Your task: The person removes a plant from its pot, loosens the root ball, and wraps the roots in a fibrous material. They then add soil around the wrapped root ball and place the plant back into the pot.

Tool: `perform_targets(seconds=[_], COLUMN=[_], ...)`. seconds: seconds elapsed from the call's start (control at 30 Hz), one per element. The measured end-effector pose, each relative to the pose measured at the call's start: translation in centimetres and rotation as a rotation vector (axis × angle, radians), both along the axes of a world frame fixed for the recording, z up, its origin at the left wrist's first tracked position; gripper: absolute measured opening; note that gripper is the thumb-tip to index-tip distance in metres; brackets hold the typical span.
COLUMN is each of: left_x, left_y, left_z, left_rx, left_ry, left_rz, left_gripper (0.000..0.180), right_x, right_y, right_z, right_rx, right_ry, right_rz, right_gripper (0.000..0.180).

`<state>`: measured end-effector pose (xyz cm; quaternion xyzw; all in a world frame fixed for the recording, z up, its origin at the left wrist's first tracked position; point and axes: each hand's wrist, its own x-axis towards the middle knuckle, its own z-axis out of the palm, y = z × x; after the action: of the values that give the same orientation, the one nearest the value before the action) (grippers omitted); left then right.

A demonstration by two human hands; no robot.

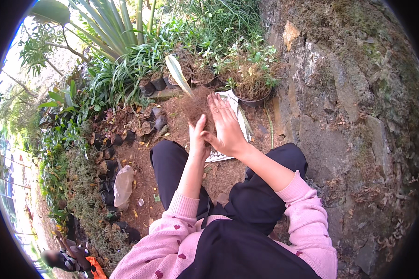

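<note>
A brown, hairy clump of plant roots [195,104] is raised in front of me, with a long pale green-and-white leaf [178,72] sticking up out of it. My left hand [198,139] grips the clump from below. My right hand [224,126] lies flat against its right side, fingers stretched upward and together. Under both hands a white sheet or sack [235,116] lies on the brown soil. My knees in dark trousers [172,162] frame the spot, and pink sleeves cover my forearms.
A black pot holding a dry twiggy plant [251,88] stands just beyond my right hand. Small black nursery bags [153,84] line the bed at the left among green plants. A rough stone wall [349,102] rises on the right. A crumpled plastic bag [123,186] lies by my left leg.
</note>
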<state>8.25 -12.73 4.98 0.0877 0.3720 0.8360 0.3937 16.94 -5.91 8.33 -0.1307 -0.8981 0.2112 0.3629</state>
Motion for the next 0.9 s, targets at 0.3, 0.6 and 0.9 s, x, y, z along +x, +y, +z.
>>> perform_targets(seconds=[0.3,0.6,0.9], left_x=[-0.6,0.4,0.4], left_y=[-0.8,-1.5,-1.5], left_z=[-0.3,0.3,-0.5], left_rx=[-0.032,0.001,-0.085], left_ry=[0.143,0.419,0.879], left_rz=[-0.132,-0.115,-0.051], left_gripper=[0.064,0.108,0.085], right_x=[0.5,1.1,-0.1], right_y=[0.7,3.2,2.8], right_z=[-0.3,0.5,0.2], right_rx=[-0.696,-1.037,-1.222], right_ry=[0.17,0.523,0.418], right_rz=[0.556,0.306,0.188], right_gripper=[0.099,0.072,0.035])
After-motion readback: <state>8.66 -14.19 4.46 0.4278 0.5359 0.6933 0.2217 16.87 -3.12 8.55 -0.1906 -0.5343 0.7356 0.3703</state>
